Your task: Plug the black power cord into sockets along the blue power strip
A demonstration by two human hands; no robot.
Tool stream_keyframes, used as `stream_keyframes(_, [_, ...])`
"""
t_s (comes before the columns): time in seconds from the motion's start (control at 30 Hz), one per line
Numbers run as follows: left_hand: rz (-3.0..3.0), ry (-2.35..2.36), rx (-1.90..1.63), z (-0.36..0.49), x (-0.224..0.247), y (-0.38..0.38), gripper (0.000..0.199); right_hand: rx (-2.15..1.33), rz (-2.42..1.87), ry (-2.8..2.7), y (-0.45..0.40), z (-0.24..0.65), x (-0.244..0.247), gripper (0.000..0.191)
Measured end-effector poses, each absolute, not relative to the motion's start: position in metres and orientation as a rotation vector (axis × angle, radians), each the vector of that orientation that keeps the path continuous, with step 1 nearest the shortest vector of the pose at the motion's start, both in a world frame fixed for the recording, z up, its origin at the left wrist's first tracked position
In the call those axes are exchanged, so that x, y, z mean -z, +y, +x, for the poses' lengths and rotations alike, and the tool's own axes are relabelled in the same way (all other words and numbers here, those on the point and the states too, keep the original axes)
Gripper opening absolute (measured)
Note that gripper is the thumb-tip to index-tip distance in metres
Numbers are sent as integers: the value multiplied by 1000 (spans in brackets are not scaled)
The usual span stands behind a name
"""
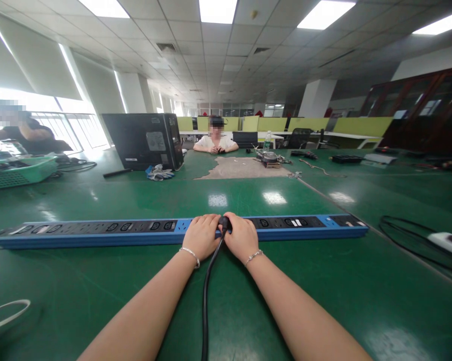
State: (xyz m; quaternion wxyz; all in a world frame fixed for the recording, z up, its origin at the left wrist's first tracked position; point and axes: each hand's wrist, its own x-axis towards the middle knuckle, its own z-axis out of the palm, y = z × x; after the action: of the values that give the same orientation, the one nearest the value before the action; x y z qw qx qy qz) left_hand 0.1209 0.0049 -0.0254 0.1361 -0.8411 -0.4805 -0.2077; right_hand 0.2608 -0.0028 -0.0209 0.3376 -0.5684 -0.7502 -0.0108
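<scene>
A long blue and black power strip (86, 241) lies across the green table in front of me, its sockets facing up. A black plug (224, 223) stands at one of the middle sockets, and its thick black cord (206, 301) runs down toward me. My right hand (241, 236) is closed around the plug from the right. Just left of the plug, my left hand (201, 234) grips the strip, its fingers bent over the top. Whether the plug sits fully in the socket is hidden between my hands.
A black computer case (143, 140) and gloves (159, 173) stand beyond the strip at left, near a green basket (23, 173). Cables (406, 235) and a white power strip (449, 243) lie at right. One person (216, 138) sits opposite, another (26, 130) at far left.
</scene>
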Motion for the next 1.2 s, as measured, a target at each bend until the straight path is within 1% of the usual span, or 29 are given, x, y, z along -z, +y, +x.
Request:
stream_keyframes(0.27, [-2429, -1441, 591, 123, 24, 2, 38, 36, -1571, -1985, -5, 253, 11, 22])
stream_keyframes(0.47, [-2436, -1431, 607, 122, 26, 3, 38, 49, -1521, -1949, -5, 254, 17, 22])
stream_keyframes(0.7, [-2419, -1433, 641, 123, 27, 4, 39, 27, -1500, -1927, -2, 257, 23, 27])
stream_keyframes(1.2, [-2427, -1398, 654, 122, 28, 6, 39, 5, -1504, -1856, -2, 253, 27, 24])
